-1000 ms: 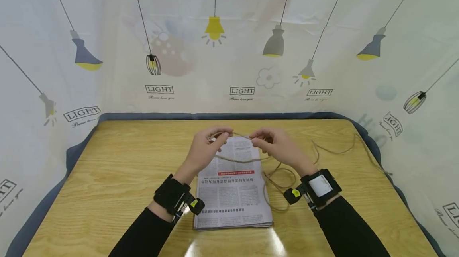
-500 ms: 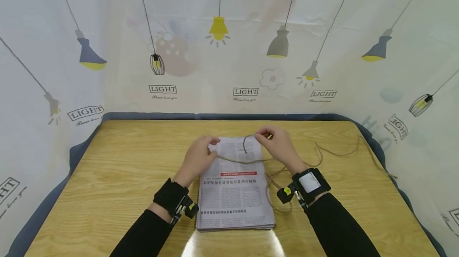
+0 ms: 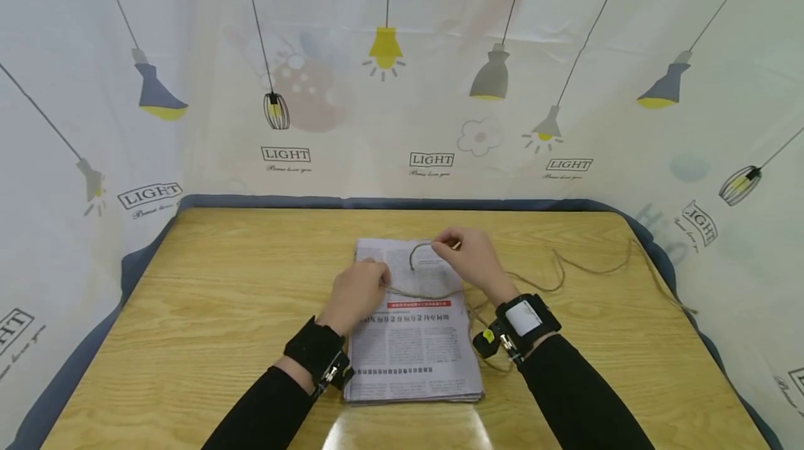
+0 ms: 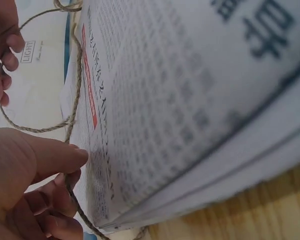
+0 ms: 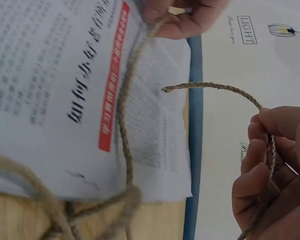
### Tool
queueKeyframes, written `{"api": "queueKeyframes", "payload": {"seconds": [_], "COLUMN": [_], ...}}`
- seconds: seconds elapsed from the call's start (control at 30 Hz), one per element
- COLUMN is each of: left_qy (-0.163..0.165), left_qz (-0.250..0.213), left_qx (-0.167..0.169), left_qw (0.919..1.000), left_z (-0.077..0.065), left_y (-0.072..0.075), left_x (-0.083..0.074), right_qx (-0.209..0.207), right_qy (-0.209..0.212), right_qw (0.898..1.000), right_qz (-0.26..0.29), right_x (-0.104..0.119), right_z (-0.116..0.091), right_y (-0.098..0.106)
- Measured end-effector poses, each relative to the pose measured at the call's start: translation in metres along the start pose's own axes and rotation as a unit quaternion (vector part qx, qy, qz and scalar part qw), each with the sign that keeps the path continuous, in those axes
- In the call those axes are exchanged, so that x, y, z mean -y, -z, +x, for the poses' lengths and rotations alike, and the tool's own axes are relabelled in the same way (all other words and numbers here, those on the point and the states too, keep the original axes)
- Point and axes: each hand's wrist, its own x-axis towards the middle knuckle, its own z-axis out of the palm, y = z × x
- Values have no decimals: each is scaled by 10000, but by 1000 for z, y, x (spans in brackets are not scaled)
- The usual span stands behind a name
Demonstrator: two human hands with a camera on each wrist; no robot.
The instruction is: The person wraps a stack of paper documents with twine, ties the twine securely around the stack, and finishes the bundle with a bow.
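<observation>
A stack of folded newspapers (image 3: 414, 349) lies on the table, printed side up with a red strip across it. Brown twine (image 3: 427, 296) crosses its upper part. At the stack's left edge, my left hand (image 3: 356, 294) pinches this twine between thumb and fingers, as the left wrist view shows. Over the far right part of the stack, my right hand (image 3: 470, 259) pinches the twine near one end. That free end (image 5: 205, 85) sticks out past the fingertips and curves over toward the papers in the right wrist view.
Loose loops of twine (image 5: 27, 175) lie at the stack's right side. A long tail of twine (image 3: 593, 271) runs over the wooden table (image 3: 220, 282) to its right edge. Behind stands a pale curtain (image 3: 352, 178) printed with lamps.
My left hand has come off the upper end, moved nearer and taken hold of the crossing twine. My right hand has kept its end, now free of the left, and shifted slightly left.
</observation>
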Motion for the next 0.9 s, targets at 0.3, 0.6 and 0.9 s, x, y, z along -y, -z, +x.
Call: {"api": "queueKeyframes", "payload": {"seconds": [0.3, 0.6, 0.9], "left_qy": [-145, 14, -226], "left_qz": [-418, -545, -1014], "left_qx": [-678, -718, -543], "left_qw": [9967, 9959, 9931], "left_z": [-3, -3, -7], "left_y": [7, 8, 5], "left_x": [-4, -6, -3], "right_qx": [692, 1622, 2158], "right_qy": [379, 614, 565], "right_qw": [9963, 9846, 9748], "right_qz": [-351, -230, 82], "right_x": [9, 15, 12], "right_z": [-2, -5, -6], "right_y": [-30, -41, -39]}}
